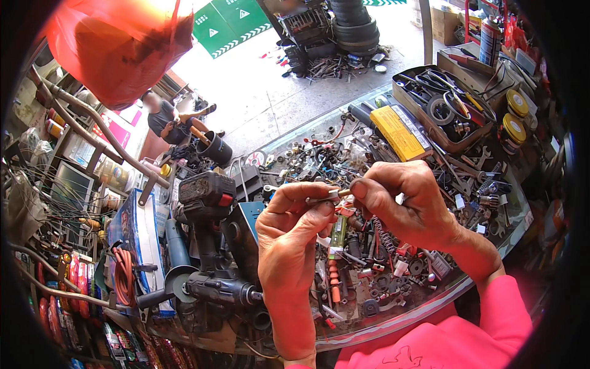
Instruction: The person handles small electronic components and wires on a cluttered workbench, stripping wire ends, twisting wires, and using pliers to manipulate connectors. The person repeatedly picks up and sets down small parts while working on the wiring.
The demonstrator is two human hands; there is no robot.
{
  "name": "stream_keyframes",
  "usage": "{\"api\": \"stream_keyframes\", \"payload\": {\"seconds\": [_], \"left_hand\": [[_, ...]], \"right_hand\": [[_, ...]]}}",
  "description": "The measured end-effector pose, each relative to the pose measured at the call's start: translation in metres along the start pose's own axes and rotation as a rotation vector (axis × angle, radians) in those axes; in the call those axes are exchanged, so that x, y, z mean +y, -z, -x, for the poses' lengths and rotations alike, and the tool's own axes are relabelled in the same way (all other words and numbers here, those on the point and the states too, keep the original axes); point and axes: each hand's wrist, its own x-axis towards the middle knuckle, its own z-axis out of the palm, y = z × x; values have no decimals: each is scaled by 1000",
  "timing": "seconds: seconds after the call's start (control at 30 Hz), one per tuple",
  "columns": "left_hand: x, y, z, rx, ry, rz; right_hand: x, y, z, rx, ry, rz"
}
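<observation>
Above the cluttered bench, my left hand (287, 234) pinches a small light-metal piece (332, 194) between thumb and forefinger. My right hand (405, 200) grips a short brass-coloured pin (343, 192) whose end meets that piece. Both are too small to name exactly, and the fingers partly cover them. Just below the fingertips lies a screwdriver-like tool (337, 237) with a clear green body, in line with an orange ribbed piece (334, 273). Loose screws, springs, washers and fittings spread under and around both hands.
An impact wrench (215, 270) and an angle grinder (178, 258) stand left of my left hand. Beyond my right hand lie a yellow box (399, 132) and a metal tray (458, 145) of tools. A red bag (117, 55) hangs at upper left; another person (166, 120) sits beyond the bench.
</observation>
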Motion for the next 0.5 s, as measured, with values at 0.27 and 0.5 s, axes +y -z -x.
{"api": "stream_keyframes", "payload": {"seconds": [0.27,0.5], "left_hand": [[1,-3,0,17,24,26],[-2,-3,0,-28,48,-44]], "right_hand": [[-7,-1,2,17,70,-74],[-2,-3,1,44,-142,-361]]}}
